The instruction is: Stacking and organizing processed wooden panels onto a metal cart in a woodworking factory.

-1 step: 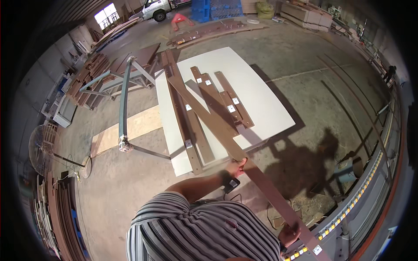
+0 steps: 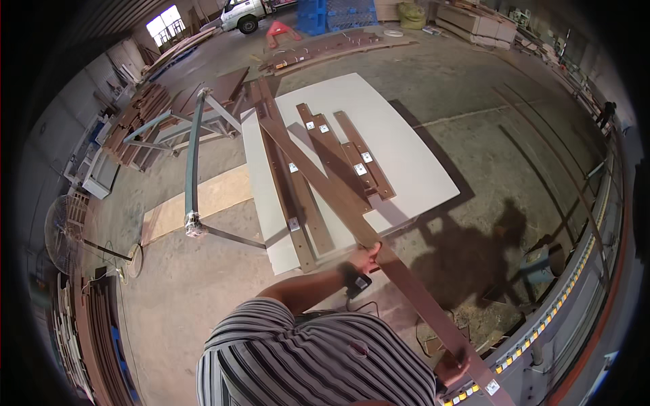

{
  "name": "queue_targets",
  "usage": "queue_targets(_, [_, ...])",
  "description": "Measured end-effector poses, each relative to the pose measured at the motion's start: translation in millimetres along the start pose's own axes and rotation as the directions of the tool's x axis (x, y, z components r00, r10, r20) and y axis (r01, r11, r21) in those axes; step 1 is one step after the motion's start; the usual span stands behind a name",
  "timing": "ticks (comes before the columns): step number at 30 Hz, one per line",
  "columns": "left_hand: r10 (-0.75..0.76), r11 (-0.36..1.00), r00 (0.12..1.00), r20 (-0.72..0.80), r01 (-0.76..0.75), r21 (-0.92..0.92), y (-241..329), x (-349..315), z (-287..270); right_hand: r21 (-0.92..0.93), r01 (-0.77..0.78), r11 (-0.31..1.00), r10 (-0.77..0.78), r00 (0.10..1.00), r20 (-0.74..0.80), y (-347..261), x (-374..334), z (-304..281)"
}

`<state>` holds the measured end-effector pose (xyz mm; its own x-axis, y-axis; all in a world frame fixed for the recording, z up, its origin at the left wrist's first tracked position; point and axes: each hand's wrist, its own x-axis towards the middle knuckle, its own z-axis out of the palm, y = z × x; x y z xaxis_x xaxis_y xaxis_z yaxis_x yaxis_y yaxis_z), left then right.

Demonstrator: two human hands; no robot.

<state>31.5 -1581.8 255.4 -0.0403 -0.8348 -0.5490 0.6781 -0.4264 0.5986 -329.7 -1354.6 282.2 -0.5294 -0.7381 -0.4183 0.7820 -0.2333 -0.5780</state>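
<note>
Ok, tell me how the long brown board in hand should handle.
The long brown board looks fairly stiff, running straight with no obvious sag. Its length likely makes it tip if held one-handed; the left hand and right hand grip it well apart. Being flat, it probably won't roll.

Toward five o'clock, the left hand and, farther out, the right hand hold a brown board reaching toward eleven o'clock over a white panel, a fan at nine.
</note>
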Motion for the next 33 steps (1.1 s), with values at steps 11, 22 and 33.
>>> queue_targets(11, [0.372, 0.594, 0.907, -0.195, -0.071, 0.801, 152.7, 137.1, -160.6, -0.525, 0.723, 0.449, -0.863, 0.198, -0.465, -85.7, 2.7, 46.2])
queue_targets(22, [-0.125, 0.992, 0.973, 0.193, 0.123, 0.026, 64.9, -34.5, -25.3, -0.813, 0.334, 0.476, 0.615, 0.535, 0.58, 143.6, -31.9, 99.2])
queue_targets(33, [0.087, 0.993, 0.951, -0.298, -0.058, 0.104, 101.4, 43.7, -227.9, -0.808, -0.387, 0.445, 0.651, 0.759, -0.006, 114.6, -11.9, -29.2])
